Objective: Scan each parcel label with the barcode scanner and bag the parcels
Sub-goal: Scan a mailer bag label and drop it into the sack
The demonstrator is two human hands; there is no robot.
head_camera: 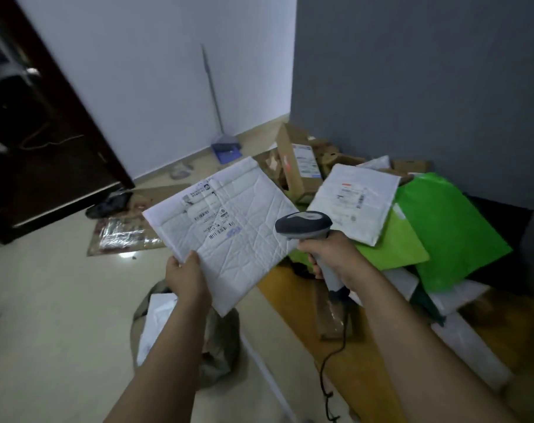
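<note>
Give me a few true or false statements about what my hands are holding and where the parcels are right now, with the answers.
1. The left hand holds the white padded envelope by one corner. True.
2. The right hand is empty. False: it grips the grey corded barcode scanner.
3. The envelope's printed label faces the camera. True.
4. The scanner's head touches that label. False: it is near the envelope's right edge, away from the label.
5. The bright green plastic mailers lie left of the envelope. False: they are in the pile to its right, by the grey wall.
</note>
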